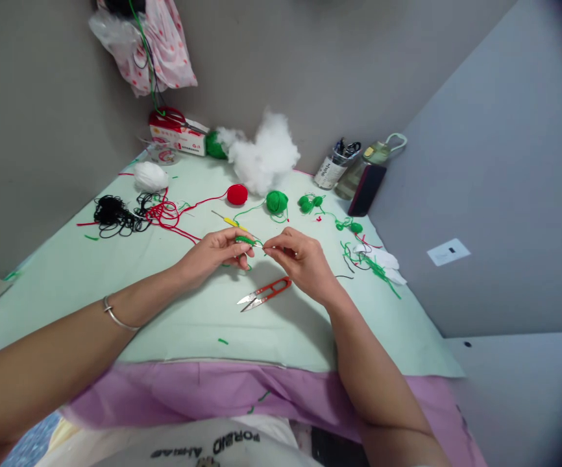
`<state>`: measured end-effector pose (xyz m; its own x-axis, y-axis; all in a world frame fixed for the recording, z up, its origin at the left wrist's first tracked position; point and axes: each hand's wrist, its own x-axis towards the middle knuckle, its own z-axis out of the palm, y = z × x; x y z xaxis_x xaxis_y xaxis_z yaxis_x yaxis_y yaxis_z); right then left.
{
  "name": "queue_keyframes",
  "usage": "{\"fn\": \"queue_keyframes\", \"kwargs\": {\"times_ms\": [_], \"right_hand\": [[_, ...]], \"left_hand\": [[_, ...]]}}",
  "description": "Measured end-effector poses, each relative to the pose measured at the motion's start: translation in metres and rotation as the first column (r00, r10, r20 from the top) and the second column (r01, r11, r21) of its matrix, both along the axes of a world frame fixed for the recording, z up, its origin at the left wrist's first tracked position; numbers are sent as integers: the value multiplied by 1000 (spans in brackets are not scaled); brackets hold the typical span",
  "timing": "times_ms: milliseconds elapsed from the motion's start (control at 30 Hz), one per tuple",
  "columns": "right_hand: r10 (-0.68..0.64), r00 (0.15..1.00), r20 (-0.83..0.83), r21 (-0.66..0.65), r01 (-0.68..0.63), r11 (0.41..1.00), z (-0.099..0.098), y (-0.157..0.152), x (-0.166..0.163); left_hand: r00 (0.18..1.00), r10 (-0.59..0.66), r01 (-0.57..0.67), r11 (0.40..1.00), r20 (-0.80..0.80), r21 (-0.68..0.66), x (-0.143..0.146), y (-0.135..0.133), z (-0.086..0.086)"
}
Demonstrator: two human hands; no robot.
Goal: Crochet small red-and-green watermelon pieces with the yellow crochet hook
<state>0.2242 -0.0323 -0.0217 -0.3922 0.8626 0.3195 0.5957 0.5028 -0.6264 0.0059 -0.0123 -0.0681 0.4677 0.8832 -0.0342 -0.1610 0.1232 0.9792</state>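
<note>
My left hand point(226, 249) is closed on a small green yarn piece point(245, 240), pinched between thumb and fingers. My right hand point(300, 256) pinches a thin, light needle point(259, 245) whose tip meets the green piece; the hands nearly touch. Beyond my left fingers lies a yellow-handled crochet hook point(231, 222), partly hidden by them. Below the hands, red-handled thread snips point(265, 294) rest on the pale green table cover point(178, 324), blades to the left. A green yarn ball point(276, 202) sits just past the hands, with a strand trailing left from it.
A red yarn ball point(237, 194), white stuffing point(264, 152), a black yarn tangle point(110, 214) and white yarn point(150, 176) lie farther back. Scissors point(176, 119) top a box at back left. A pen cup point(332, 170), bottle point(352, 178) and phone point(367, 189) stand at right.
</note>
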Motion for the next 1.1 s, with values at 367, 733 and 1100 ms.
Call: {"fn": "queue_keyframes", "kwargs": {"times_ms": [367,733,1100], "right_hand": [[0,998,58,-19,1,1000,6,-2,1],[8,1000,-13,-67,-9,998,-6,-1,-8],[14,998,-66,-119,-22,993,-5,-1,-9]], "left_hand": [[999,35,-35,999,-34,12,1,1,0],[994,62,-62,998,-88,4,2,-1,1],[986,104,-88,988,-129,128,0,0,7]]}}
